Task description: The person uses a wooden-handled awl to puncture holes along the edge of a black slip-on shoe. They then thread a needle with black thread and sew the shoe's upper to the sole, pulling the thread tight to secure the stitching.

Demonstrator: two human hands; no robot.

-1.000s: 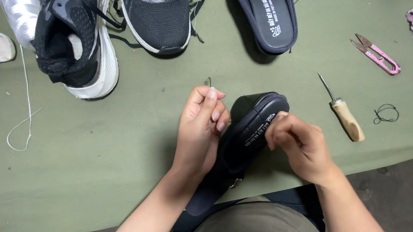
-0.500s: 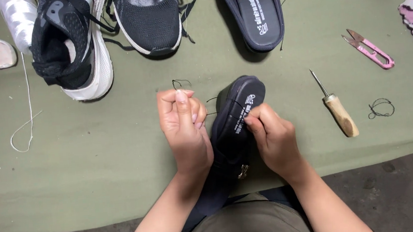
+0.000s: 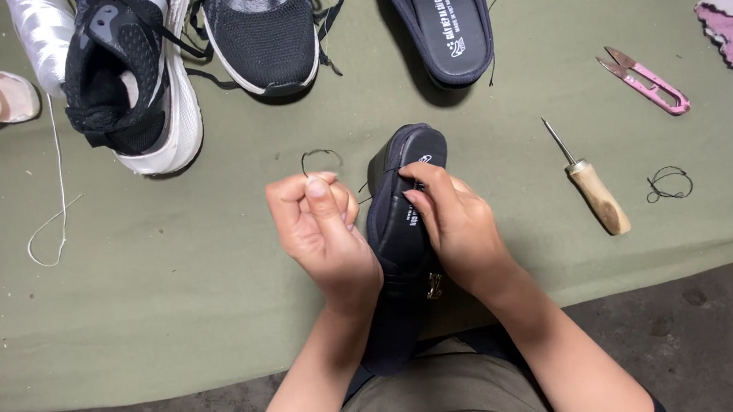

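Lighting is even, soft, diffuse, prob. from above; the green cloth (image 3: 173, 320) reads mid-bright w/ no hot spots. Shadows are short and soft-edged, e.g. under the awl (image 3: 590, 182) and beside the black slipper (image 3: 443, 18). Slight glare on the white spool (image 3: 46, 31) at top left. Focus is sharp across most of the frame; the left hand (image 3: 325, 232) shows no motion blur. Mild wide-angle stretch at corners.
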